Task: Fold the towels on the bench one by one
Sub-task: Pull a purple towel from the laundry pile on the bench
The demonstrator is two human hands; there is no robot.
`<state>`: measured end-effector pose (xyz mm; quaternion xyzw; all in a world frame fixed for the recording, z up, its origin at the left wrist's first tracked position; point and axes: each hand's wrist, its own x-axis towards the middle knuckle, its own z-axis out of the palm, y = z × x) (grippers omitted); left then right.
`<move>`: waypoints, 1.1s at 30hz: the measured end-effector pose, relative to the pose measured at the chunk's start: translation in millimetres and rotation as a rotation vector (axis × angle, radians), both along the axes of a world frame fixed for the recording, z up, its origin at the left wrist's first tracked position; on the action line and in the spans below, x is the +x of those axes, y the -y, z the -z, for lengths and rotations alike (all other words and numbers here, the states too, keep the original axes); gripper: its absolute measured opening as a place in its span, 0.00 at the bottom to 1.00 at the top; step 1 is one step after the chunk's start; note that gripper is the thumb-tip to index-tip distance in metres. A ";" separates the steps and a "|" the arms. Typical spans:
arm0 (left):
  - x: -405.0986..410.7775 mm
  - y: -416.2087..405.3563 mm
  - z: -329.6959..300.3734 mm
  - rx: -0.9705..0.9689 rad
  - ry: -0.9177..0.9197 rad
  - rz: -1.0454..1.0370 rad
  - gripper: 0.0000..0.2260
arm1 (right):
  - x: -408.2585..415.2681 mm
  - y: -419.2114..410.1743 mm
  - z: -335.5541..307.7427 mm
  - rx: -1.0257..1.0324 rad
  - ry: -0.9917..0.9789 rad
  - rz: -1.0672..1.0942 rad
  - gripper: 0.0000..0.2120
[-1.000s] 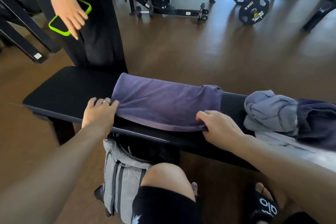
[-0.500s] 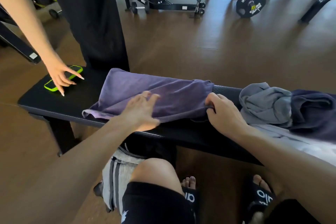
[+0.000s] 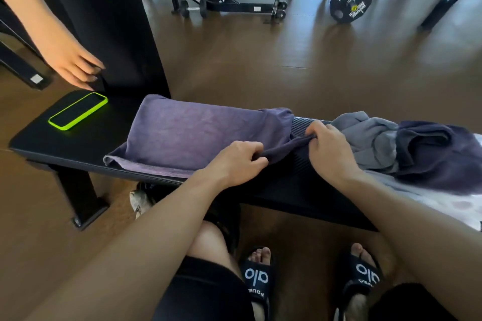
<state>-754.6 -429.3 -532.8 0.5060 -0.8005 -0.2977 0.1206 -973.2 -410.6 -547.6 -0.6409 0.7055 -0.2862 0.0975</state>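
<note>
- The black bench (image 3: 78, 143) is running across the middle of the frame, from the left edge to the right edge.
- The purple towel (image 3: 198, 138) is lying on the bench in the middle, with its long side going left to right along the bench. Most of it is lying to the left of both hands.
- It is looking soft and already folded over once, with a thin bottom layer sticking out at its left end.
- More towels (image 3: 407, 148), grey and dark blue, are sitting in a messy pile at the right of the frame, waiting.
- The left hand (image 3: 234, 164) is pinching the towel's near right edge, fingers curled.
- The right hand (image 3: 328, 148) is pinching the towel's right corner, just beside the left hand and nearer the pile.
- I am guessing the next move is carrying this right end over to the left.
</note>
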 end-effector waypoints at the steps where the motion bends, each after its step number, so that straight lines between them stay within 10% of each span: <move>1: -0.1 -1.4 -0.2 0.001 -0.004 0.007 0.11 | -0.4 2.2 -1.9 0.017 0.064 0.027 0.09; 7: -3.0 -6.7 0.9 0.038 0.059 0.092 0.08 | 12.0 2.6 -19.1 -0.161 0.406 -0.047 0.14; 14: 5.7 -10.1 -0.2 0.038 0.229 0.114 0.10 | -10.4 -0.9 -11.2 -0.114 -0.236 -0.374 0.07; 25: 9.5 -13.3 2.7 -0.052 0.352 0.208 0.12 | -17.5 -17.0 -19.5 0.207 -0.576 -0.532 0.09; 29: -2.8 -16.2 0.1 -0.085 0.240 0.274 0.14 | -15.7 -23.8 -22.4 0.531 -0.338 -0.553 0.13; 33: -21.1 -9.6 2.0 -0.177 0.092 0.237 0.12 | -15.3 -10.4 -17.2 0.244 -0.105 -0.241 0.12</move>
